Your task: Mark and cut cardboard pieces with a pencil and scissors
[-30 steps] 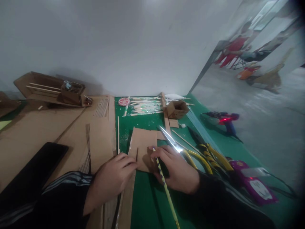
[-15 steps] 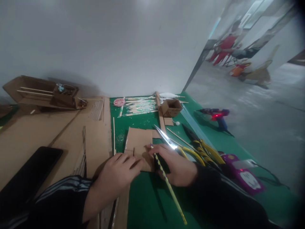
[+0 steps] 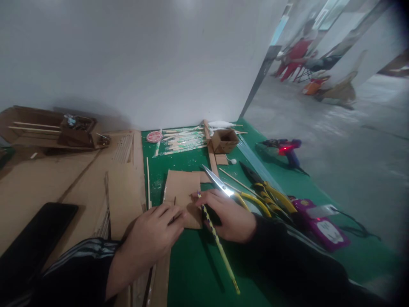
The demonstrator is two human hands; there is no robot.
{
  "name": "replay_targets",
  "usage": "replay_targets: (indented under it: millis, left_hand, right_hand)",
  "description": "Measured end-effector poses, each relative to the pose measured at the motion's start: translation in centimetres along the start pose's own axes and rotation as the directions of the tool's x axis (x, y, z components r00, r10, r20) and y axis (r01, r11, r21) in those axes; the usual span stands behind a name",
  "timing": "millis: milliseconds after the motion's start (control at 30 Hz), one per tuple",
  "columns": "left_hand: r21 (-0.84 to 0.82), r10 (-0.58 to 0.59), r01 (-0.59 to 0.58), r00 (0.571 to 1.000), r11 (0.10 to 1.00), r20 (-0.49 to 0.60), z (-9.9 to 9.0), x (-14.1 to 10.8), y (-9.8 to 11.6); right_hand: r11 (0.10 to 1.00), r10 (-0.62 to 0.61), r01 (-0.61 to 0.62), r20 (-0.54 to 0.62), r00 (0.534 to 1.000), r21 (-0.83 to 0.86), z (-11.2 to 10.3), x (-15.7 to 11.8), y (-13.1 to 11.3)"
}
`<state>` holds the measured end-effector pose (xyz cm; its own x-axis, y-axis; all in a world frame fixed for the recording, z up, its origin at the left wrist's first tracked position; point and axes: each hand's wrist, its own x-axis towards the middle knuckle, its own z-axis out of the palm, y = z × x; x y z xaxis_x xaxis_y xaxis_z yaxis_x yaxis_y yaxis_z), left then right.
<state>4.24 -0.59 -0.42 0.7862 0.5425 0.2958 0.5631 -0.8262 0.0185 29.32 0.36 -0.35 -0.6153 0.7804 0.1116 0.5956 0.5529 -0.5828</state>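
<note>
A square piece of brown cardboard [image 3: 182,183] lies on the green tabletop between my hands. My left hand [image 3: 159,228] rests on its near left edge, fingers curled together and holding it down. A short dark line or thin strip [image 3: 174,200] shows on the cardboard just beyond these fingers; I cannot tell which it is. In my right hand [image 3: 226,217] is a yellow pencil with dark markings [image 3: 220,251], pinched close to its far end, its long part slanting toward me. Yellow-handled scissors [image 3: 220,181] lie right beyond the right hand, blades pointing away to the left.
Pliers [image 3: 265,183], a purple device [image 3: 329,230] and a lit glue gun [image 3: 284,149] lie on the right. Farther back are wrapped sticks [image 3: 185,140] and a small cardboard box [image 3: 224,140]. On the left are a phone [image 3: 41,234] and a cardboard model [image 3: 76,132].
The whole view has shifted slightly, so things sit a little farther left. Both hands keep nearly the same places over the cardboard, and the pencil stays in my right hand.
</note>
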Motion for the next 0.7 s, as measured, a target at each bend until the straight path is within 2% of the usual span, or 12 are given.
replay_targets:
  millis: [167,233,433,700]
  left_hand:
    - [0.007,0.066,-0.066,0.997,0.998,-0.050,1.2,-0.2,0.0]
    - [0.004,0.057,-0.056,0.997,0.998,-0.057,1.4,-0.3,0.1]
    - [-0.018,0.073,-0.072,0.997,0.997,0.036,1.0,-0.4,0.2]
    - [-0.007,0.091,-0.091,0.996,0.996,0.006,1.9,-0.9,-0.1]
  right_hand:
    - [1.000,0.007,-0.007,-0.005,1.000,-0.011,0.0,0.0,-0.3]
    - [1.000,0.004,-0.004,-0.006,1.000,-0.008,-0.1,0.0,-0.3]
    - [1.000,-0.004,0.005,-0.032,0.999,0.020,0.1,0.1,0.1]
    - [1.000,-0.005,0.004,-0.065,0.998,-0.006,0.6,0.1,0.1]
